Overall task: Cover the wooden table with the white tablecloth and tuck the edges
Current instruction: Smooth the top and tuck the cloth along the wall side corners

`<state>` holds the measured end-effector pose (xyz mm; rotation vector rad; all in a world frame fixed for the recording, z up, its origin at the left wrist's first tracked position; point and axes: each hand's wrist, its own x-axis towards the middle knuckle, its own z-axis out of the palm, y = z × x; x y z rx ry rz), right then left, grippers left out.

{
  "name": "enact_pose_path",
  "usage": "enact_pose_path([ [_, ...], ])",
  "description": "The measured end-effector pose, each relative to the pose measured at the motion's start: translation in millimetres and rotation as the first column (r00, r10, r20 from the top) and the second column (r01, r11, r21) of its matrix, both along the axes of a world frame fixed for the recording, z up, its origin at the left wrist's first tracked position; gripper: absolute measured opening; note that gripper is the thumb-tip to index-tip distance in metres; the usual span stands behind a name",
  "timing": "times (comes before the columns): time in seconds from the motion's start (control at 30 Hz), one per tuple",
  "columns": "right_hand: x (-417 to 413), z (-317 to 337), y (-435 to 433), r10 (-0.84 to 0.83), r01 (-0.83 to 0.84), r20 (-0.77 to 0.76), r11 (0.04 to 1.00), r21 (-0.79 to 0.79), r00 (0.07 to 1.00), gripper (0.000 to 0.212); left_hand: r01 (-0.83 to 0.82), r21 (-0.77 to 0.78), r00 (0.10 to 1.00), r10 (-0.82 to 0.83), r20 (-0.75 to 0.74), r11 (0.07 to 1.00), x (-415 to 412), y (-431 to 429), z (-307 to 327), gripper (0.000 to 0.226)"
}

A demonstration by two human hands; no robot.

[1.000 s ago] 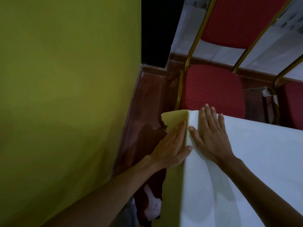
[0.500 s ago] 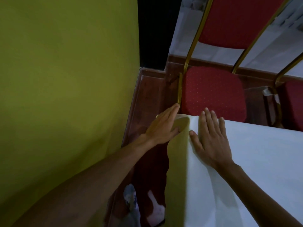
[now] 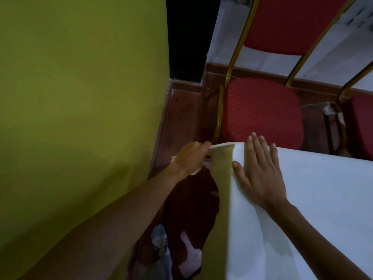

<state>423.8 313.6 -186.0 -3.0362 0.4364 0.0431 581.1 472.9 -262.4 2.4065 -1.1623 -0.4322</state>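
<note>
The white tablecloth lies over the table and covers its top; no wood shows. At the far left corner the cloth hangs down the side in a yellowish fold. My right hand lies flat on the cloth just inside that corner, fingers straight and spread. My left hand is beside the corner, below the table's edge, with its fingers curled round the cloth's corner flap, a bit of cloth showing under the palm.
A yellow-green wall stands close on the left, leaving a narrow strip of dark red floor. A red chair with a gold frame stands just beyond the table corner; a second red chair is at the right.
My left hand went from pressing flat on the corner fold to reaching past the corner, and now grips the cloth's flap there. My right hand has stayed flat on the cloth.
</note>
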Motion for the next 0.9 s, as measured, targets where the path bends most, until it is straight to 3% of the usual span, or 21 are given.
enact_pose_path([
  [0.27, 1, 1, -2, -0.006, 0.006, 0.000, 1.000, 0.025, 1.000, 0.077, -0.141, -0.030, 0.989, 0.140, -0.041, 0.990, -43, 34, -38, 0.036],
  [0.37, 4, 4, 0, -0.042, 0.039, 0.043, 0.997, 0.069, 0.998, 0.077, -0.147, 0.032, 0.987, 0.149, -0.066, 0.989, -52, 35, -35, 0.049],
  [0.47, 20, 8, 4, -0.179, 0.167, 0.112, 0.980, 0.112, 0.977, 0.074, -0.166, 0.027, 0.985, 0.167, -0.039, 0.986, -53, 42, -40, 0.050],
  [0.6, 53, 5, 4, -0.355, 0.350, 0.043, 0.932, 0.092, 0.934, 0.084, -0.113, -0.009, 0.993, 0.112, -0.030, 0.994, -54, 50, -40, 0.051],
  [0.7, 57, -1, 9, -0.336, 0.336, 0.012, 0.942, -0.004, 0.942, 0.075, -0.104, 0.039, 0.995, 0.104, 0.001, 0.994, -55, 64, -51, 0.062],
  [0.8, 57, -1, 6, -0.295, 0.295, -0.014, 0.955, 0.010, 0.955, 0.072, -0.019, 0.038, 0.999, 0.018, 0.042, 0.999, -57, 73, -64, 0.045],
  [0.9, 57, 1, -1, -0.220, 0.223, -0.059, 0.974, 0.048, 0.974, 0.080, 0.021, 0.027, 1.000, -0.021, 0.020, 0.999, -54, 74, -73, 0.049],
])
